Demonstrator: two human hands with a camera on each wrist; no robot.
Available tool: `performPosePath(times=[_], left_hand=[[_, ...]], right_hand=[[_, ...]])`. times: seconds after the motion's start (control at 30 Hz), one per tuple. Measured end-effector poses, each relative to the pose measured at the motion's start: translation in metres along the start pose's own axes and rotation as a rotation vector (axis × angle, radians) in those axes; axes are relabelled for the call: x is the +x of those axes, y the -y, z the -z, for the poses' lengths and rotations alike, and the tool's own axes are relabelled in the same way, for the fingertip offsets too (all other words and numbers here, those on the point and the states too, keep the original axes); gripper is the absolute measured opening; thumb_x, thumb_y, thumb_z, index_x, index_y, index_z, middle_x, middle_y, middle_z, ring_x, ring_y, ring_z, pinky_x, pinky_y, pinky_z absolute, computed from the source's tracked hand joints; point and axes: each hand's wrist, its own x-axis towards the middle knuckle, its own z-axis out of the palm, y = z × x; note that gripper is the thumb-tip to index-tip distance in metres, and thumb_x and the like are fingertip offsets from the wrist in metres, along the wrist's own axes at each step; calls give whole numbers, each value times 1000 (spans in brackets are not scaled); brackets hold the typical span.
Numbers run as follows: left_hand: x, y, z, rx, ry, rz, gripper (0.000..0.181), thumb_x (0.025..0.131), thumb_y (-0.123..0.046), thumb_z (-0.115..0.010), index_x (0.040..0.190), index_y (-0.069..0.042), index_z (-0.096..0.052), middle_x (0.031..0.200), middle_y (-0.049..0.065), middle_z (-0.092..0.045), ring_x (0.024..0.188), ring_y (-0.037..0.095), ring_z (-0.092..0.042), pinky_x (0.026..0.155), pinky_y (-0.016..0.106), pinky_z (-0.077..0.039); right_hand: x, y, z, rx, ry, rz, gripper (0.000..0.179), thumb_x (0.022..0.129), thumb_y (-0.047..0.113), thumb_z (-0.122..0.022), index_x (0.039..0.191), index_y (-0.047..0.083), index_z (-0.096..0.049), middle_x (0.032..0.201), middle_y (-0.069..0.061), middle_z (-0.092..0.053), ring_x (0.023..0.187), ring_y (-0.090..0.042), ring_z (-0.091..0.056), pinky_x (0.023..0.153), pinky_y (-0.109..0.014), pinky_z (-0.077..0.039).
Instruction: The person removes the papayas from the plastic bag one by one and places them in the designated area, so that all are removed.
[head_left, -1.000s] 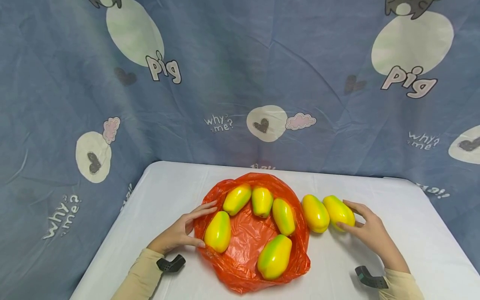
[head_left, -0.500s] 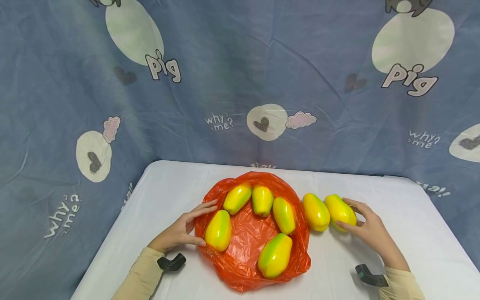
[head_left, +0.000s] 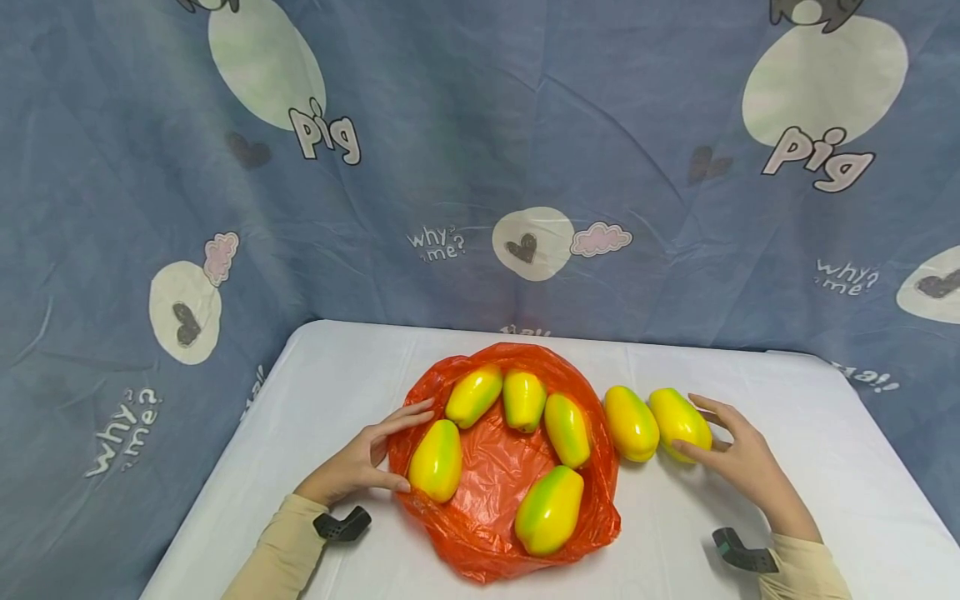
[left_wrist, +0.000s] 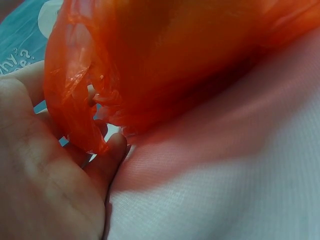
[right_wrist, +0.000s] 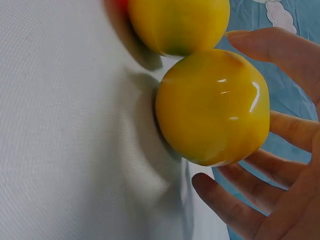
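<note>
Outer fruit (head_left: pixel 680 423): is shifted at most a hair toward the table's right edge since one second earlier; all else is found practically unmoved. It is placed right of the bag, toward the far right corner of the table.
Right hand (head_left: pixel 746 458): is curled round the outer fruit, which is grasped between thumb and fingers, probably so that rolling is prevented; how firmly cannot be told.
Neighbour fruit (head_left: pixel 632 423): is set just beside the outer fruit and against the bag's right side, by which it may be kept still.
Left hand (head_left: pixel 354 462): is laid on the bag's left rim, thumb and fingers spread and relaxed; no clear pinch is shown. Apparently the thin plastic is steadied.
Red bag (head_left: pixel 480 562): is spread in the middle of the table, its far rim near the far edge, its mouth held wide, perhaps by the five fruits (head_left: pixel 550 511) arranged in a ring inside.
White table (head_left: pixel 667 533): is covered smoothly; rounded far corners are seen, while the near edge is cut off.
Blue curtain (head_left: pixel 360 250): is hung behind and at the left, printed with "pig", "why me?", hearts and clouds.
</note>
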Motion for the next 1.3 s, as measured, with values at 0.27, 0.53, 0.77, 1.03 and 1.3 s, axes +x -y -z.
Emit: performPosePath(times=[0.27, 0.53, 0.77, 1.03, 1.3], left_hand=[[-1, 1, 0, 6, -1, 7, 90, 79, -6, -86, 158, -11, -43, 173, 7, -23, 158, -1, -17, 121, 8, -20], [-2, 2, 0, -2, -5, 12, 90, 79, -6, -86, 158, -12, -43, 173, 7, -23, 157, -2, -17, 121, 8, -20], [-2, 2, -1, 2, -6, 14, 89, 80, -7, -86, 158, -12, -43, 173, 5, -24, 158, 0, -17, 121, 8, -19], [-1, 0, -1, 14, -6, 21, 89, 80, -8, -86, 158, -14, -43, 173, 3, -25, 159, 1, -16, 121, 8, -19], [-1, -1, -1, 15, -9, 30, 89, 80, -8, -86, 158, -15, -44, 173, 2, -25, 162, 12, -13, 121, 8, -20]], right_hand=[[-2, 3, 5, -9, -30, -16, 81, 90, 34, -81, 155, 5, -43, 156, -28, -42, 135, -48, -48, 98, -55, -55], [-3, 9, 10, -27, -121, -32, 78, 91, 37, -80, 153, 4, -46, 153, -26, -46, 134, -46, -49, 96, -24, -57], [-7, 25, 15, -38, -260, -99, 77, 90, 40, -80, 151, 4, -48, 154, -23, -48, 135, -46, -51, 91, -10, -53], [-17, 65, 10, 45, -388, -112, 72, 89, 34, -82, 149, 8, -52, 151, -14, -54, 127, -12, -60, 86, 3, -45], [-25, 100, -7, 38, -329, -11, 67, 88, 31, -83, 144, 5, -56, 143, -15, -60, 122, -10, -61, 84, 5, -44]])
